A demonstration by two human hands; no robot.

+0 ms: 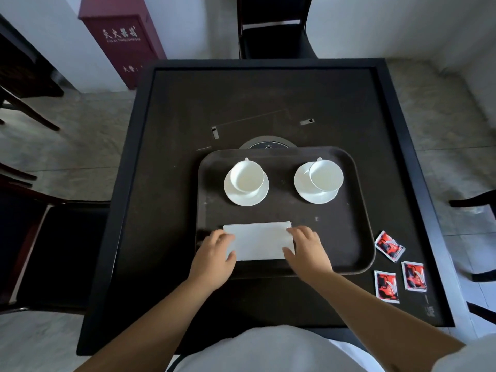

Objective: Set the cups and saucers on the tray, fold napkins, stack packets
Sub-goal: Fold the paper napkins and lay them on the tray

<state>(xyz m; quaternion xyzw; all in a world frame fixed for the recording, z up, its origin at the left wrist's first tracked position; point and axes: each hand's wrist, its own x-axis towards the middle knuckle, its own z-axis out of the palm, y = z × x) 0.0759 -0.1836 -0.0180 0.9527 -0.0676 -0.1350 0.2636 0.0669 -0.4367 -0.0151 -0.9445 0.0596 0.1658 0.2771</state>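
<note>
A dark brown tray (357,210) lies on the black table (171,130). At its back stand two white cups on white saucers: the left cup (247,176) on its saucer (246,196), the right cup (326,175) on its saucer (306,189). A white folded napkin (259,241) lies near the tray's front edge. My left hand (214,253) rests on the napkin's left end and my right hand (306,249) on its right end, the fingers of both pressing it flat. Three red packets (389,247) (386,286) (414,276) lie loose on the table to the right of the tray.
A round black disc (268,145) sits half hidden behind the tray. Dark chairs stand at the far side (273,30), at the left (61,251) and at the right (477,202) of the table. A red cabinet (123,41) stands by the wall at the back left.
</note>
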